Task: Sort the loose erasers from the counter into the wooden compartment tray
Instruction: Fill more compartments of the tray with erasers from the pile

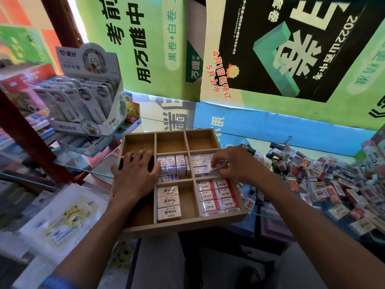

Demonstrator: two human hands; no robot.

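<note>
1. Left hand (136,174): laid flat, fingers straight and spread, over the middle-left compartment of the shallow light-wood nine-compartment tray (181,225); it holds nothing.
2. Tray, back row: three bare compartments. Centre compartment: white erasers with blue-and-red print (174,165) standing on end in a row, long axes upright, one lying flat in front.
3. Front-centre compartment: three cream erasers marked "ERASER" (168,203), stacked front to back, long axes running left-right; open floor remains to their right.
4. Front-right compartment: white-and-red "2B" erasers (218,197), two columns, filling it wall to wall, long axes left-right.
5. Right hand (231,164): fingers curled, pinching one small white wrapped eraser (216,168) over the middle-right compartment, just above the white erasers there; long axis roughly left-right.
6. Pile of loose mixed erasers, white, red and black (325,180): on the glass counter (268,215) right of the tray, pointing every way.
</note>
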